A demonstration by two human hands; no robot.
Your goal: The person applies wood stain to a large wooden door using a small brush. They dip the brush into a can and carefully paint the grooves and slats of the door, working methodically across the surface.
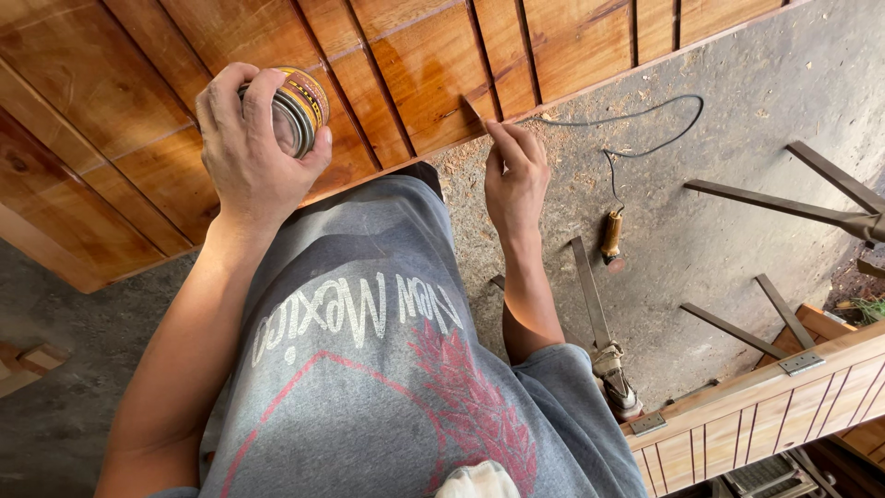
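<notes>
The small round tin (297, 112) was yellow-banded with a silvery rim, over the reddish wooden panel (396, 65). My left hand (251, 148) wrapped it; my right hand (514, 175) pinched a thin blade (473, 111) against the panel's edge.

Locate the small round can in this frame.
In the head view, upper left: the can is gripped in the left hand, held over the slatted wooden panel.

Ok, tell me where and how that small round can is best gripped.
Grip the small round can around its curved side wall, coming from the side rather than over the top. The left hand already does this, its fingers wrapped round the body. The can is tilted with its open mouth and metal rim facing the camera, so a grip across the mouth would likely block it.
</notes>
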